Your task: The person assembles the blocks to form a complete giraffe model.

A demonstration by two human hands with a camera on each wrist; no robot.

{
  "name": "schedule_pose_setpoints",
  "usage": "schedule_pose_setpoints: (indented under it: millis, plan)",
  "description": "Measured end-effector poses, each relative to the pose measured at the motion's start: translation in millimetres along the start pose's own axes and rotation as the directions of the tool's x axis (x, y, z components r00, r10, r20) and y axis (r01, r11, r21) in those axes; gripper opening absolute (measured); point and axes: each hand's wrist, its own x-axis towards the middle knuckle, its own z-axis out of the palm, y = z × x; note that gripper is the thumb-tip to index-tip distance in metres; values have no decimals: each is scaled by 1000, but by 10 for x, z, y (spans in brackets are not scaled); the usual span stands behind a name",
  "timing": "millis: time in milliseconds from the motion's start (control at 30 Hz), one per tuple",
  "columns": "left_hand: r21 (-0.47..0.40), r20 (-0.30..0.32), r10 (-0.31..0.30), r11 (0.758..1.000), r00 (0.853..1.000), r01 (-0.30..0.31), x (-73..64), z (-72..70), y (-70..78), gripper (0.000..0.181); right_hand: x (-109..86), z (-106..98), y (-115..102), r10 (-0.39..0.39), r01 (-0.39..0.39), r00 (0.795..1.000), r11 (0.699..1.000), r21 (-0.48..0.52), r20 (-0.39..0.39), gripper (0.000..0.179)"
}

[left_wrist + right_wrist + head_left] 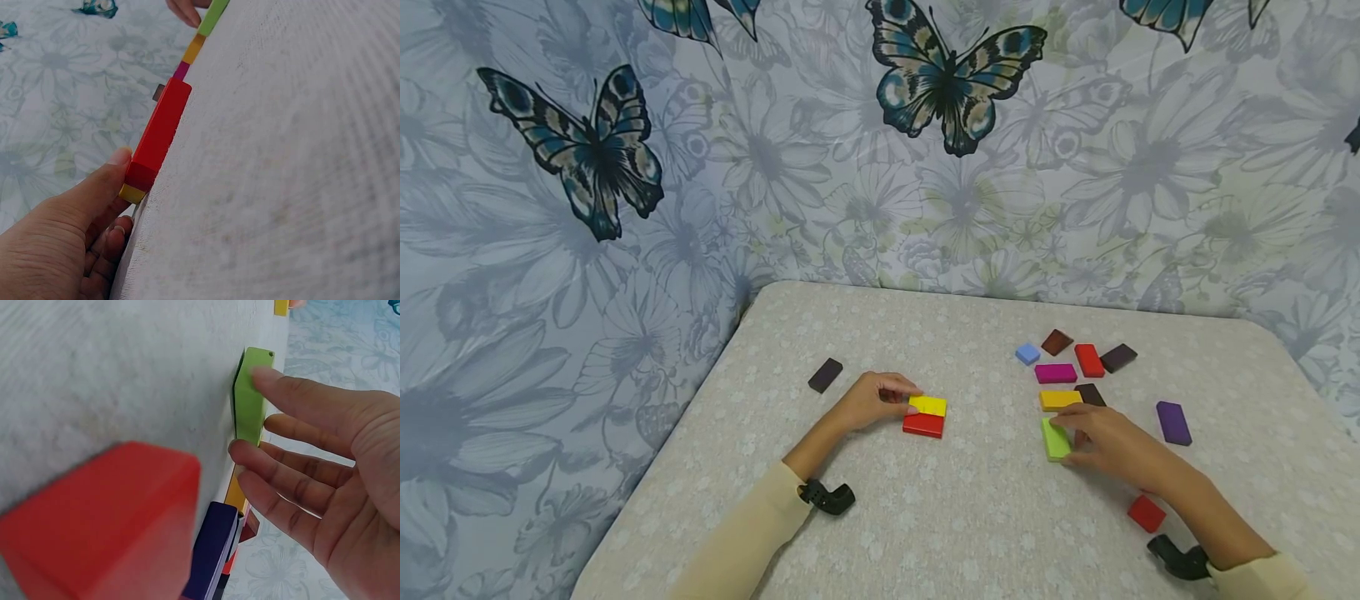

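Note:
My left hand [880, 400] pinches the left end of a yellow block [929, 406] between thumb and fingers. Directly in front of the yellow block lies a red block [923, 426], touching it; the left wrist view shows this red block [159, 134] large, with a sliver of the yellow block [131, 193] behind it. On the right side, my right hand [1108, 442] grips a lime-green block [1056, 440]. In the right wrist view the thumb lies against the green block [251, 400] and the fingertips are at its other side.
Beyond the green block lie an orange-yellow block [1060, 401], a magenta block [1056, 373], a blue block [1027, 354], a red block [1089, 361] and several brown ones. A purple block [1173, 423] and red block [1147, 513] flank the right arm. A dark block [825, 376] lies left.

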Motion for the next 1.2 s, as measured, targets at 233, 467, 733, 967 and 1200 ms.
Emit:
schedule_pose_setpoints:
  millis: [233,467,733,967,1200]
  plan:
    - [-6,-8,14,1000,1000,-14,-31,-24,140,33,14,18,-33,-29,29,999,999,-29,-13,53]
    - [-5,-3,6,1000,1000,-7,-18,-20,101,32,21,56,-60,-52,50,998,997,-51,-34,52]
    - [12,-6,-12,1000,1000,12,36,23,-161,34,30,67,-100,-66,65,997,997,-41,-32,51]
    - [-6,-13,-7,1000,1000,7,28,16,-184,34,42,78,-139,-67,66,997,997,-37,-29,50]
    - [1,-11,2,1000,1000,-2,34,5,-200,31,65,106,-255,-79,78,997,996,-36,-17,49]
